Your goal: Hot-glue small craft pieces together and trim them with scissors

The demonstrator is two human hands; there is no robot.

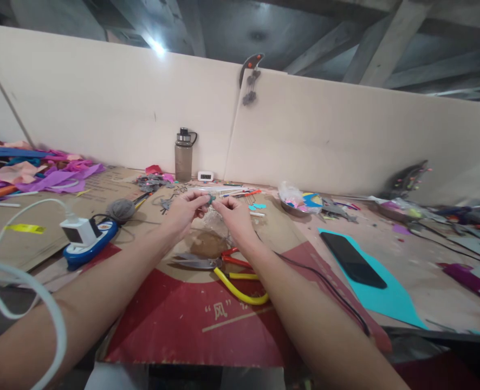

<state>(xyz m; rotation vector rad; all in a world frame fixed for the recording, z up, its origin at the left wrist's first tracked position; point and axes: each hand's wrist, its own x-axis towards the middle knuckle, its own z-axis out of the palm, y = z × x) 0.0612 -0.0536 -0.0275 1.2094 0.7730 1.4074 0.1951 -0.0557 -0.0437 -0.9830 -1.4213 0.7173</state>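
Observation:
My left hand (189, 207) and my right hand (232, 211) meet above the middle of the cardboard-covered bench, fingers pinched together. Between their fingertips sits a small dark green piece (211, 199), too small to name. A clear plastic bag (214, 221) lies just under the hands. Nearer to me, between my forearms, lie scissors (199, 262) with red and yellow handles (240, 281).
A water bottle (183, 154) and a small white clock (205, 175) stand by the back board. A white charger on a blue power strip (86, 238) sits left, its cable looping near my left arm. A black phone (357, 260) lies on teal paper (390, 295) right. Coloured scraps (40, 173) pile far left.

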